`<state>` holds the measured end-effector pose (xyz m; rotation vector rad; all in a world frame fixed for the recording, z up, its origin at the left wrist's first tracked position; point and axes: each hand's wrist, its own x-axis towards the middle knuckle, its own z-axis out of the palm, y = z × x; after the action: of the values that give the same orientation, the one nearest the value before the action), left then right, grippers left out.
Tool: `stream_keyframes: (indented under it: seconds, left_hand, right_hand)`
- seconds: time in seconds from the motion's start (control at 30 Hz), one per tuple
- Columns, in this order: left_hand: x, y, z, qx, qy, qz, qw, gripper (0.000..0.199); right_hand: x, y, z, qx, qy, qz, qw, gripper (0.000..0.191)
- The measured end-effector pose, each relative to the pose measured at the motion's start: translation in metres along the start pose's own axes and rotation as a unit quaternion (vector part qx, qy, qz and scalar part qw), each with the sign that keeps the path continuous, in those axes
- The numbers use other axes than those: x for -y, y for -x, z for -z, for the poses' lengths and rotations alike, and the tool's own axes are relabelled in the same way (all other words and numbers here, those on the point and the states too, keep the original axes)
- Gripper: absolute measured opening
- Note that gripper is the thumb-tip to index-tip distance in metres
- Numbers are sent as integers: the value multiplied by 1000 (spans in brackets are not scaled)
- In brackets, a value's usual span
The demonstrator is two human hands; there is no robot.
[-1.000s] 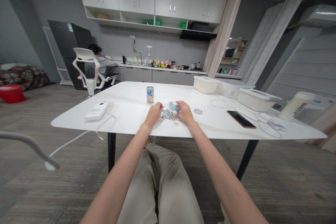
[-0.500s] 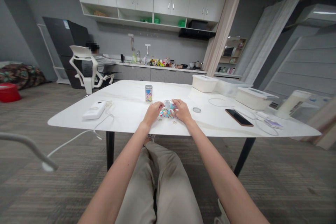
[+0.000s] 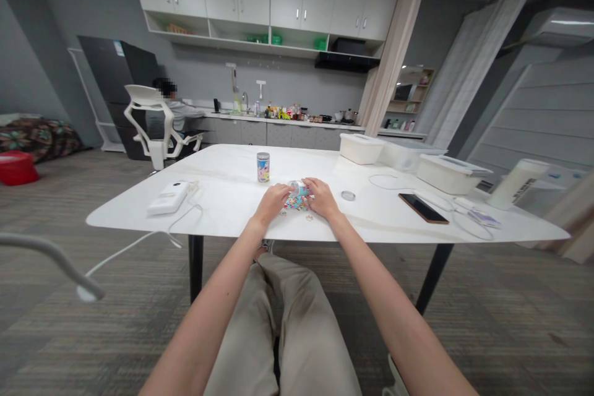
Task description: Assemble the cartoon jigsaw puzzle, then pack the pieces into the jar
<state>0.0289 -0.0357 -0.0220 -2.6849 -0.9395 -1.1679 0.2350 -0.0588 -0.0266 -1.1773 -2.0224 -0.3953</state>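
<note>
My left hand [image 3: 278, 203] and my right hand [image 3: 321, 198] meet above a small heap of colourful beads [image 3: 295, 202] on the white table [image 3: 218, 198]. Between them lies a small clear bottle [image 3: 299, 189] with bluish contents, its ends held by the fingers of both hands. The hands hide part of the heap. A few loose pieces lie near my right wrist. Behind my left hand stands a printed jar [image 3: 263, 167] with a dark lid. To the right of my right hand rests a small round clear lid [image 3: 348, 195].
On the table are a white power bank [image 3: 169, 198] with a cable, a black phone [image 3: 423, 208], lidded white boxes [image 3: 448, 174] and a white cylinder [image 3: 515, 184]. A seated person [image 3: 179, 114] works at the far counter [image 3: 278, 119].
My hands have drawn closer together and the bottle sits lower, just above the beads. The whole view has shifted slightly.
</note>
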Motion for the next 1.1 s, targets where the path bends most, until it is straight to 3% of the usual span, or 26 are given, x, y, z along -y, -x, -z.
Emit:
stream_keyframes:
  seconds: [0.2,0.37,0.5,0.57,1.1]
  left_hand:
    - [-4,0,4,-55,-27,80,995,14]
    - [-6,6,1,38,-51,119,991,36]
    - [-6,8,-2,139,-54,96,984,35]
    - [-4,7,-3,157,-44,85,983,31]
    - [3,6,-4,100,10,47,994,18]
  right_hand:
    - [1,0,4,-28,12,-30,999,53]
    - [-4,1,6,-74,23,-85,993,50]
    - [-6,2,4,-68,15,-79,994,49]
    - [-7,2,3,-63,12,-76,995,49]
    - [-9,3,1,-59,16,-88,994,49]
